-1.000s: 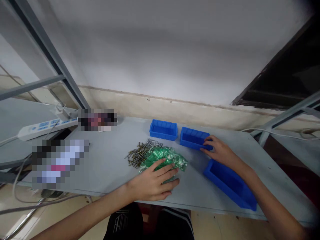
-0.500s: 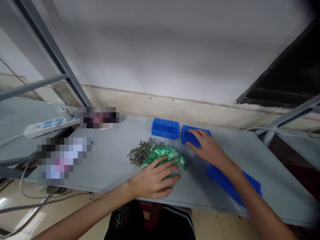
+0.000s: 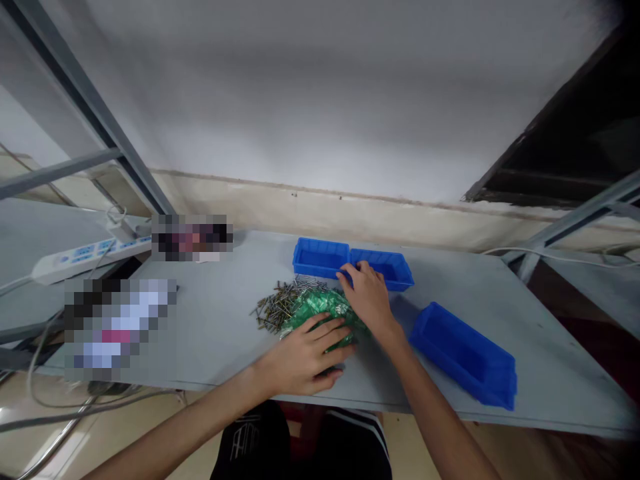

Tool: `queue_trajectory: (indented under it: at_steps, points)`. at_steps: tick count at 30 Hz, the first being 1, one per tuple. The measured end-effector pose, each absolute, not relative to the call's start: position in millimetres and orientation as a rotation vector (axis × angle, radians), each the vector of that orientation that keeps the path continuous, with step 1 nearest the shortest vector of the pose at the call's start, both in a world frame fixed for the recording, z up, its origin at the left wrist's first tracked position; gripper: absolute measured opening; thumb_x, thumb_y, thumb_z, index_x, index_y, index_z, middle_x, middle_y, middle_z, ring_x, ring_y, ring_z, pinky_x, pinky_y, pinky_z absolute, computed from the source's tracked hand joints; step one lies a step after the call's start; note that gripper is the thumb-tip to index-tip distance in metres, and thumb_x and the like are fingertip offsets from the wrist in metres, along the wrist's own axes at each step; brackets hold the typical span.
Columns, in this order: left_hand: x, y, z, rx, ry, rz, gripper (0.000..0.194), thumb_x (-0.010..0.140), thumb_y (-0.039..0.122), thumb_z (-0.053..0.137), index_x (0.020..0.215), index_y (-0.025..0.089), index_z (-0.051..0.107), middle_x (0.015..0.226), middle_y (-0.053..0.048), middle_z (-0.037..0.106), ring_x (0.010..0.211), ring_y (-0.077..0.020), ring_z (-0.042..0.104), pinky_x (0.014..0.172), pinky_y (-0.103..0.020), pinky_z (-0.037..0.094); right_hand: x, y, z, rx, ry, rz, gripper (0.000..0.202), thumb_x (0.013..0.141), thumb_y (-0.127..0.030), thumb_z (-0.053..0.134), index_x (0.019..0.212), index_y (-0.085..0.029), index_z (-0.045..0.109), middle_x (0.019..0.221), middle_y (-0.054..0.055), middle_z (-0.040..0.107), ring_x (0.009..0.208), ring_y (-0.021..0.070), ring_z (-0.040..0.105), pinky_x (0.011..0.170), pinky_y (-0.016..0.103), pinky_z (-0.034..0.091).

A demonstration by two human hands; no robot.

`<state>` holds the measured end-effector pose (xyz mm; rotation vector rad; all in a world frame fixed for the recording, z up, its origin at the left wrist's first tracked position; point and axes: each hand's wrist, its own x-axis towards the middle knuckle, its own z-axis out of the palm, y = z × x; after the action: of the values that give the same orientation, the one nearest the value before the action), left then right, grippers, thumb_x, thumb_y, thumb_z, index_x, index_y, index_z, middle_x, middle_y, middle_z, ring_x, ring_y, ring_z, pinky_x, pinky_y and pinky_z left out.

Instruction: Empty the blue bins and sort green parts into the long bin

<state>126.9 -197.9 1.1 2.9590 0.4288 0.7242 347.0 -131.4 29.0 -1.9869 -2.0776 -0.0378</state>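
My left hand lies flat, fingers spread, on the near side of a heap of small green parts on the grey table. A pile of dark metal screws touches the heap on its left. My right hand rests at the near edge of two small blue bins, its fingers touching where they meet. The left bin and right bin stand side by side against each other. A longer blue bin lies at an angle to the right, untouched.
A white power strip with cables sits on the shelf at the left. Two blurred-out items lie on the table's left part. Grey metal rack struts rise at left and right. A wall runs close behind the table. My knees show below the table's front edge.
My right hand has slid the right small blue bin leftwards until it meets the left bin, then moved to their near edge. My left hand has stayed on the green heap.
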Motion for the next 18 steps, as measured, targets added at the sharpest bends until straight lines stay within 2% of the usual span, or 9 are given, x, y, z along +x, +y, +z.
queue_trajectory:
  at_steps: [8, 18]
  points:
    - [128.2, -196.7, -1.3, 2.983, 0.441, 0.724, 0.044, 0.109, 0.039, 0.061, 0.148, 0.020, 0.067, 0.158, -0.012, 0.067, 0.152, -0.0311, 0.057, 0.133, -0.053, 0.038, 354.6, -138.3, 25.7, -1.901, -2.176, -0.079, 0.026, 0.117, -0.032, 0.054, 0.131, -0.027, 0.075, 0.122, 0.012, 0.069, 0.116, 0.0287, 0.068, 0.101, 0.041, 0.045]
    - [127.8, -196.5, 0.3, 2.977, 0.439, 0.720, 0.042, 0.109, 0.038, 0.061, 0.147, 0.021, 0.068, 0.157, -0.012, 0.068, 0.152, -0.0303, 0.057, 0.134, -0.052, 0.036, 355.1, -155.1, 28.5, -1.877, -2.214, -0.094, 0.028, 0.117, -0.030, 0.053, 0.133, -0.029, 0.076, 0.123, 0.012, 0.069, 0.108, 0.0278, 0.071, 0.094, 0.039, 0.050]
